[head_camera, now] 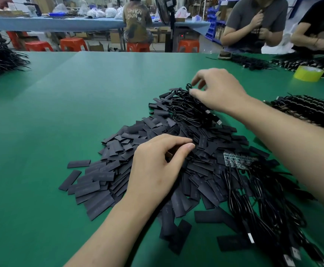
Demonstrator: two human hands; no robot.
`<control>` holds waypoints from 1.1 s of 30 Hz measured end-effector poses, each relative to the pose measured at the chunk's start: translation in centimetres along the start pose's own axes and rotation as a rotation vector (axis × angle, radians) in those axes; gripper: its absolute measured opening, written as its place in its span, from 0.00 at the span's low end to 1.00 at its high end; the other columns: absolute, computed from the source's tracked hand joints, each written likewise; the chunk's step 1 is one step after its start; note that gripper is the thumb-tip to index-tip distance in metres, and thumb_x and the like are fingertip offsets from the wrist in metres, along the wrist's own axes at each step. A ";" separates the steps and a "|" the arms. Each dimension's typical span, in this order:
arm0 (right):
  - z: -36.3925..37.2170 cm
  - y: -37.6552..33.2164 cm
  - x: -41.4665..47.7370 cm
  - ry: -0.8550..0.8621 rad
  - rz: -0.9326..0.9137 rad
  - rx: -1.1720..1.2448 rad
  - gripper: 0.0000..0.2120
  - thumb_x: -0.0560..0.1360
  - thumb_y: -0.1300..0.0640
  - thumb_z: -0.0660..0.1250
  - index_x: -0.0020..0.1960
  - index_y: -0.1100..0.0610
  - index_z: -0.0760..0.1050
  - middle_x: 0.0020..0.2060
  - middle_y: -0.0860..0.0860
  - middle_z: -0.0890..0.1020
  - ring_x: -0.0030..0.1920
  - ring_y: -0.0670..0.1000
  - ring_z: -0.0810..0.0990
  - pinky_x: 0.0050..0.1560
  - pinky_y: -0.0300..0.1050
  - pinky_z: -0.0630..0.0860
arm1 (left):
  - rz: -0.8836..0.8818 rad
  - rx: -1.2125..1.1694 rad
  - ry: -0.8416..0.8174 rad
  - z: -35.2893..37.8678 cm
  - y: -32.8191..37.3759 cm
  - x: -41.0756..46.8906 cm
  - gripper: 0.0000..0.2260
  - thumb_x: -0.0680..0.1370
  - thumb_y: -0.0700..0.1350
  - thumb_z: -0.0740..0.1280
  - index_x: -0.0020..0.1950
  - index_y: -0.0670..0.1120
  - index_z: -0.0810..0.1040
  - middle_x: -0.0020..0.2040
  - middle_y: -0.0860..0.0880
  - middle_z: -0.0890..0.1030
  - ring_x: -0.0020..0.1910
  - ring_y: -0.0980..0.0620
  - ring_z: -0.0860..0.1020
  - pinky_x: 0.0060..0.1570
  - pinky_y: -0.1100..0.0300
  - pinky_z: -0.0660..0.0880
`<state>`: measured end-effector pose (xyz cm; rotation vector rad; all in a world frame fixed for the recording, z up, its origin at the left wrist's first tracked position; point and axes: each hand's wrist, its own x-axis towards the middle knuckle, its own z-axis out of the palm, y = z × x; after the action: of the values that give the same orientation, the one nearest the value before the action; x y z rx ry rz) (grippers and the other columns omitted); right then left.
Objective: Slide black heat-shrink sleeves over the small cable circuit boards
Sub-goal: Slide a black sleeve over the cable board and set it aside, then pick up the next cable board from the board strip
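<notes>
My right hand [221, 91] pinches the cable bundle [191, 110], upper centre. Left hand [157, 162] curls into the sleeve pile [103, 178]; grip contents unclear. I'd lift one only.

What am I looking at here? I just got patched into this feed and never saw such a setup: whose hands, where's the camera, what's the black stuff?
There is no machine. A person works with bare hands, and the single picture comes from a camera worn on their head, looking forward and down. On the green table lies a big pile of flat black heat-shrink sleeves. The left hand rests on that pile with its fingers curled; whether it pinches a sleeve I cannot tell. The right hand reaches further out and pinches a loop of the cable bundle lying at the pile's far end. To the right, a row of small circuit boards lies bare, with no sleeves on yet. A yellow tape roll sits far right, and other people work across the table.
</notes>
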<state>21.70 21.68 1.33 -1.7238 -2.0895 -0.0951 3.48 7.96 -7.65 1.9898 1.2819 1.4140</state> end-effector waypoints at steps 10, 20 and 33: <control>-3.7 3.3 -12.7 -0.556 0.079 -0.178 0.22 0.71 0.32 0.70 0.55 0.47 0.81 0.45 0.41 0.80 0.48 0.44 0.80 0.52 0.42 0.77 | 0.019 0.029 -0.045 0.1 0.1 -0.1 0.05 0.79 0.50 0.72 0.52 0.55 0.87 0.46 0.62 0.85 0.47 0.61 0.81 0.45 0.67 0.74; -4.3 3.6 -13.0 -0.414 0.037 0.220 0.10 0.69 0.47 0.78 0.39 0.49 0.78 0.35 0.45 0.82 0.36 0.44 0.79 0.41 0.39 0.74 | 0.047 0.007 -0.131 -0.1 0.6 -0.1 0.06 0.79 0.48 0.72 0.54 0.52 0.87 0.47 0.59 0.85 0.46 0.60 0.81 0.44 0.70 0.71; -1.6 1.2 -14.0 -0.361 -0.049 0.881 0.14 0.63 0.42 0.76 0.42 0.50 0.86 0.36 0.49 0.87 0.35 0.42 0.81 0.40 0.32 0.75 | -0.238 -0.502 -0.329 0.1 1.2 0.1 0.01 0.75 0.40 0.76 0.43 0.44 0.86 0.33 0.51 0.84 0.28 0.62 0.78 0.33 0.73 0.71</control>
<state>25.23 8.52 -2.56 -1.1805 -1.9308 1.0287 4.10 7.44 -6.78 1.5862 0.8766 1.1007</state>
